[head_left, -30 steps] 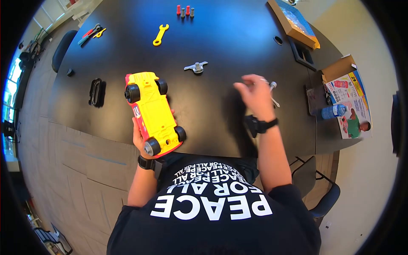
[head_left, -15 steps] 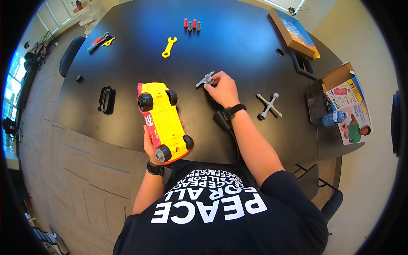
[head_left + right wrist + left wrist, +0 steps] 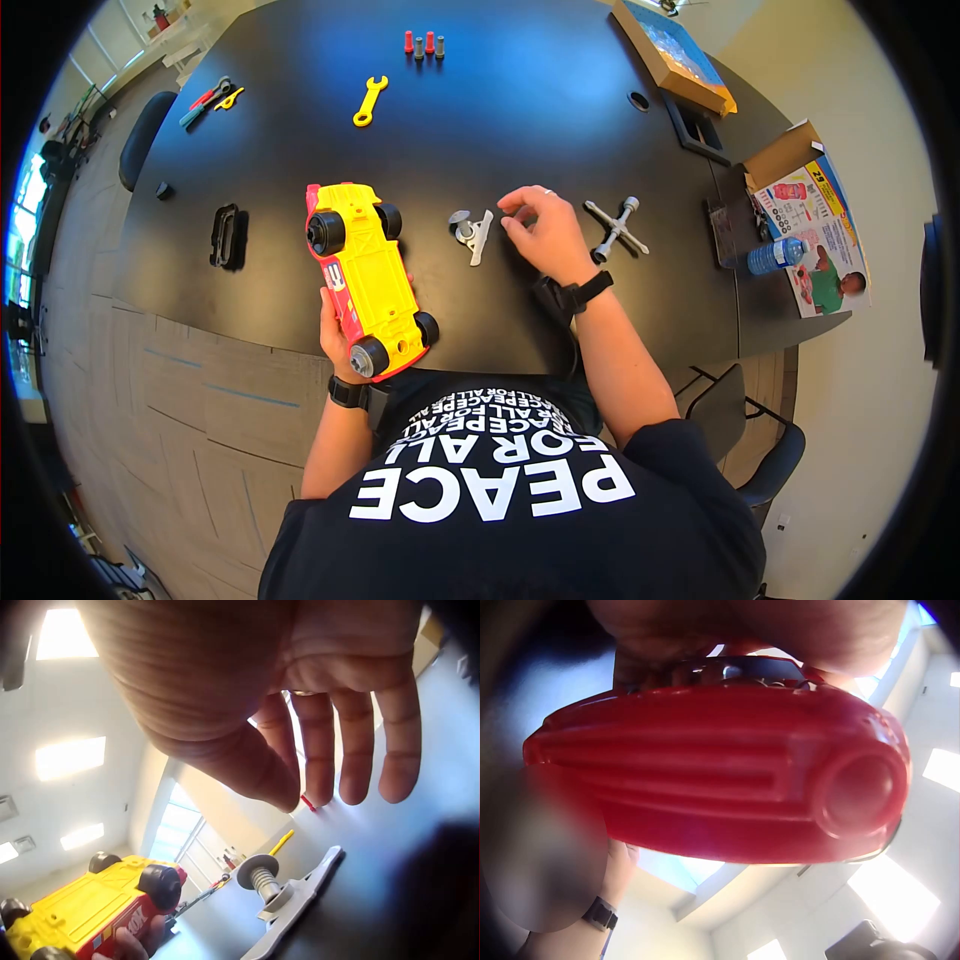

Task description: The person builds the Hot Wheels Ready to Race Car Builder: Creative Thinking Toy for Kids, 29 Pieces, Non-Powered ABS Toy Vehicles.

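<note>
My left hand (image 3: 333,325) grips a red toy car (image 3: 705,780) by its side. The car is upside down, so its yellow underside (image 3: 368,265) and black wheels face up in the head view; one front-corner wheel (image 3: 369,356) has a grey hub. My right hand (image 3: 548,232) hovers over the table with relaxed fingers and holds nothing. Just left of its fingertips lies a grey winged part (image 3: 478,240), and the right wrist view shows its round disc (image 3: 257,871) on a threaded stem. Right of that hand lies a grey four-way lug wrench (image 3: 617,230).
A yellow wrench (image 3: 370,101), several red and grey pegs (image 3: 424,46) and a group of hand tools (image 3: 207,101) lie farther back. A black oblong part (image 3: 228,237) is at left. At right stand a water bottle (image 3: 776,256), a printed box (image 3: 815,235) and an open carton (image 3: 668,60).
My right hand went from beside the lug wrench to the grey winged part, took hold of it, brought it nearer and let it go, turned. The left hand still holds the car.
</note>
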Tool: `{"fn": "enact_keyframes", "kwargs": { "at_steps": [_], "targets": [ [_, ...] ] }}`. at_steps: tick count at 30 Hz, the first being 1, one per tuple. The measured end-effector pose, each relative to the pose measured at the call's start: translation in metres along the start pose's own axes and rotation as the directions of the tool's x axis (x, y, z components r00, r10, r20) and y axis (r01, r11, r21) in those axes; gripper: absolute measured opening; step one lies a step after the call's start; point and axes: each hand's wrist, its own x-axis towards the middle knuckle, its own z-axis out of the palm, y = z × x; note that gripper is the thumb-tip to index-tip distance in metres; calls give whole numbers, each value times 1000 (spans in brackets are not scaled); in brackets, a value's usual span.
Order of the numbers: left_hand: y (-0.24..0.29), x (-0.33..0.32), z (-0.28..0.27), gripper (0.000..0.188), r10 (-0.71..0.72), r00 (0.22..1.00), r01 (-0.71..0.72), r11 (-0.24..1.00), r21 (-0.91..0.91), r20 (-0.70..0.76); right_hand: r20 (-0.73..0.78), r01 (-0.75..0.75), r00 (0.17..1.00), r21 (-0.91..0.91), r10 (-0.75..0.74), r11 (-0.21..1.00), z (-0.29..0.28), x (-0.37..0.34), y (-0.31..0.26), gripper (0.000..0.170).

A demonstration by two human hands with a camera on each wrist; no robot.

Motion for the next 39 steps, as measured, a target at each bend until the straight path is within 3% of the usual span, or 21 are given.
{"fn": "enact_keyframes", "kwargs": {
  "at_steps": [2,4,6,7,9,10,12,13,14,16,17,18,21,23,26,28,30,31,34,37,39],
  "targets": [
    [0,1,1,96,0,1000,0,1000,14,-4,-5,175,984,-134,-177,975,9,-4,-15,34],
    [2,-2,3,96,4,1000,-4,999,38,-12,81,261,964,-141,-251,955,27,-3,-31,41],
    [0,0,6,95,39,994,-29,995,97,-99,67,362,932,-241,-357,900,49,1,-30,45],
    [0,0,7,93,31,998,-26,996,81,-56,62,362,932,-240,-358,901,57,3,-33,45],
    [0,1,5,98,30,998,-24,995,101,-59,238,382,920,-364,-312,849,67,6,-37,38],
    [0,0,4,102,33,997,-25,993,116,-65,238,385,919,-361,-316,849,69,6,-34,38],
    [1,2,4,107,50,999,-52,994,96,17,340,362,905,-299,-256,883,71,7,-30,28],
    [1,2,5,113,64,993,-71,995,71,99,246,349,922,-203,-297,915,70,5,-31,22],
    [0,1,5,113,78,993,-84,994,69,86,124,396,915,-105,-383,912,67,5,-30,22],
    [-1,2,8,120,101,981,-128,978,164,164,158,140,974,130,-160,982,47,-4,-56,23],
    [-5,3,14,117,153,981,-174,966,193,117,173,89,977,201,-124,976,42,-10,-54,26],
    [-6,3,16,117,165,981,-182,964,192,103,122,-20,991,488,-46,873,46,-17,-56,25],
    [-8,6,15,110,159,981,-176,971,164,109,146,-69,989,378,14,923,23,-24,-44,17],
    [-7,6,14,108,146,982,-164,974,155,121,35,107,993,24,-108,994,14,-26,-29,15],
    [-4,8,11,106,120,981,-144,977,159,152,54,-5,998,-146,13,989,6,-21,-19,19],
    [-4,8,11,105,104,980,-133,976,170,168,41,16,999,-150,-10,989,11,-17,-15,19],
    [-5,8,13,103,120,982,-141,981,136,146,125,138,986,-200,-114,970,16,-15,-17,21],
    [-6,8,16,103,118,982,-139,981,137,149,190,108,980,-251,-60,962,19,-11,-16,26],
    [-7,4,18,101,163,983,-174,971,165,79,180,77,983,-285,-26,955,29,-8,-18,27],
    [-6,0,12,100,246,969,-238,950,202,-16,137,164,982,-246,-134,955,36,-9,-12,27],
    [-7,4,20,97,324,945,-327,922,208,46,150,119,984,-163,-95,979,32,-13,-26,27]
  ]
}}
